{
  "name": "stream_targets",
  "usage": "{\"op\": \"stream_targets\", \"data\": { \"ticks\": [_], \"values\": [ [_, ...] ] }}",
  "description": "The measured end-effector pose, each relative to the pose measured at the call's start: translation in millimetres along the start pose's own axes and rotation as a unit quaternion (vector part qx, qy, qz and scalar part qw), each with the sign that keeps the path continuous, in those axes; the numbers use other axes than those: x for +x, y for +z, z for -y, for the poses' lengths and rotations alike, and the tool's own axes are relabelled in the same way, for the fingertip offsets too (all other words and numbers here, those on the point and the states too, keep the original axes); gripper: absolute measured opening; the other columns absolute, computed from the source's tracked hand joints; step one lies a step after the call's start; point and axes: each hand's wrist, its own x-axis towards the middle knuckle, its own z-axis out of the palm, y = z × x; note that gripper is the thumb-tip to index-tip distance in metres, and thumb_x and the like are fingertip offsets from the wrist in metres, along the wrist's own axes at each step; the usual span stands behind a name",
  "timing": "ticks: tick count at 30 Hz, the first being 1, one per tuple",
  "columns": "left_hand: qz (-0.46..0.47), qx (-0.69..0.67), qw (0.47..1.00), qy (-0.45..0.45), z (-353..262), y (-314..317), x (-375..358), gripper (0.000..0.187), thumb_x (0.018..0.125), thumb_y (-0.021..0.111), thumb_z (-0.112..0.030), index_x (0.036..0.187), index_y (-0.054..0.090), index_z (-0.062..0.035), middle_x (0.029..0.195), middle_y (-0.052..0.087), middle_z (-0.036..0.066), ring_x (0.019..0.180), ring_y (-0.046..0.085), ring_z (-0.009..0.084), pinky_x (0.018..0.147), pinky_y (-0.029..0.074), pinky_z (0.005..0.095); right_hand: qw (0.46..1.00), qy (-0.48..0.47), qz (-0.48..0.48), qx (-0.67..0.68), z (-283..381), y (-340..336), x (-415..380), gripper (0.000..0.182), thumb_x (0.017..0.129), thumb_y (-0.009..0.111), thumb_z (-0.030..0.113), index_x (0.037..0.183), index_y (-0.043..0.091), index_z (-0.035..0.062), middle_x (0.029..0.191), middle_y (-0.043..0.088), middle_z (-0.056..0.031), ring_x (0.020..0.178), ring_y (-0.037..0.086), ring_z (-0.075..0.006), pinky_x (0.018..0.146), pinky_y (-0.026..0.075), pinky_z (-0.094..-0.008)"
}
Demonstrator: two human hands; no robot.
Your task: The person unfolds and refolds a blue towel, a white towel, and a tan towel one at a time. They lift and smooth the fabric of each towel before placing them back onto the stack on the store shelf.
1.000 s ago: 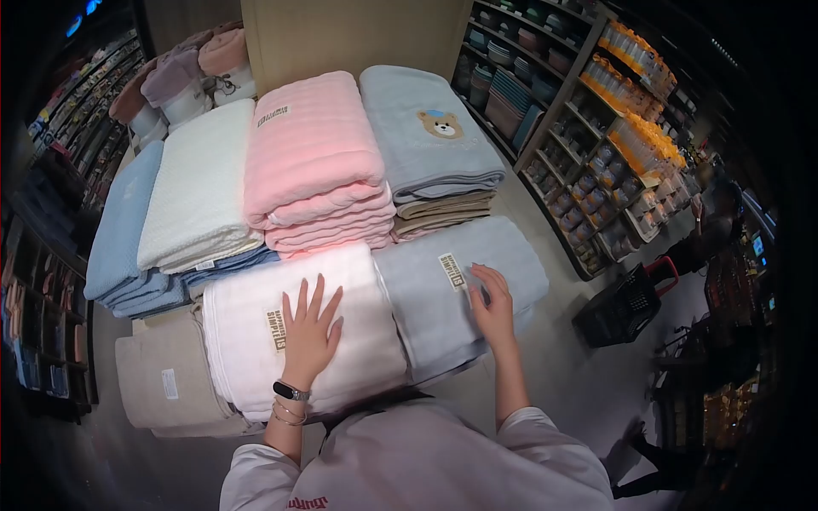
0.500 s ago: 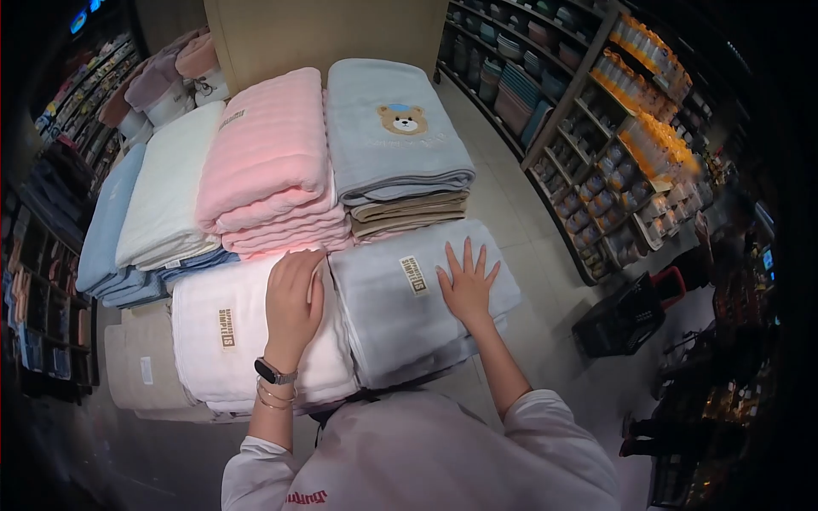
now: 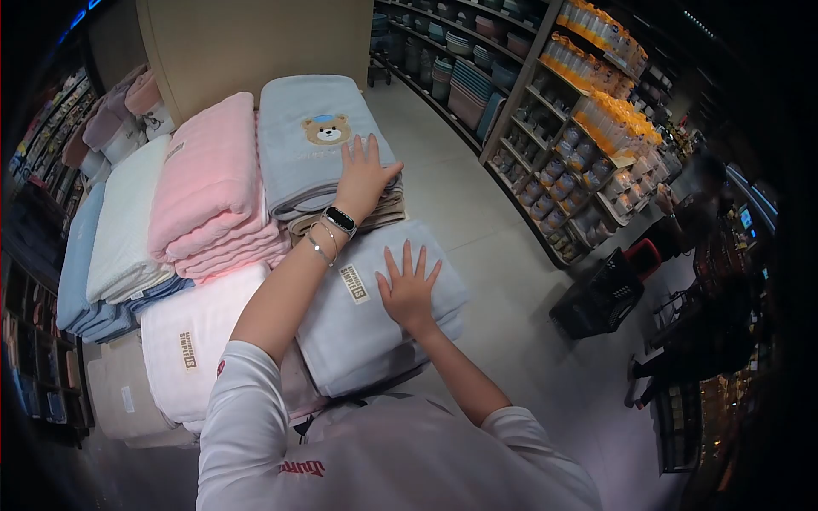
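Observation:
My left hand (image 3: 361, 180), with a watch (image 3: 340, 220) and bracelets on its wrist, reaches forward over the front right part of a folded light-blue towel (image 3: 294, 98) with an embroidered bear. Its fingers are spread, with nothing in them. My right hand (image 3: 411, 289) lies flat with fingers apart on a folded grey towel (image 3: 332, 336), right of its "Simple" label (image 3: 353, 284). Left of the grey towel is a folded white-pink towel (image 3: 230, 332) with a similar label. Behind that sits a stack of folded pink towels (image 3: 204, 170).
White (image 3: 128, 221) and blue towels (image 3: 81, 255) lie at the far left, a beige one (image 3: 128, 396) at the front left. Right across the aisle are shelves of packaged goods (image 3: 554, 162). A black shopping basket (image 3: 596, 302) is near a person (image 3: 707, 315) at the right.
My left hand has moved from the white-pink towel forward and right to the bear towel. My right hand stays spread on the grey towel. The view has shifted somewhat to the right.

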Motion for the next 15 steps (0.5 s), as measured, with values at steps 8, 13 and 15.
{"op": "stream_targets", "data": {
  "ticks": [8,13,15],
  "values": [
    [0.013,-0.011,1.000,0.024,14,-6,7,0.062,0.079,0.055,-0.004,0.131,0.039,-0.0319,0.127,0.042,0.027,0.114,0.045,0.0461,0.096,0.034,0.0533,1.000,-0.002,-0.007,0.003,2,-3,0,0.050,0.089,0.045,0.036,0.132,0.046,0.0122,0.139,0.033,-0.0247,0.127,0.026,-0.0494,0.099,0.009,-0.0692],
    [-0.048,0.082,0.995,0.029,8,-19,-2,0.073,0.078,0.052,0.002,0.137,0.032,-0.0350,0.122,0.046,0.026,0.109,0.049,0.0448,0.089,0.042,0.0497,1.000,-0.010,-0.014,-0.004,2,-4,0,0.049,0.089,0.045,0.036,0.131,0.047,0.0110,0.138,0.034,-0.0250,0.126,0.027,-0.0497,0.098,0.010,-0.0696],
    [-0.044,0.056,0.997,0.016,13,-13,-1,0.074,0.076,0.053,0.003,0.137,0.032,-0.0336,0.116,0.049,0.024,0.104,0.051,0.0429,0.084,0.044,0.0480,1.000,-0.010,-0.016,-0.004,2,-4,0,0.049,0.089,0.045,0.036,0.130,0.047,0.0110,0.138,0.034,-0.0247,0.126,0.027,-0.0495,0.098,0.011,-0.0695]
  ]
}}
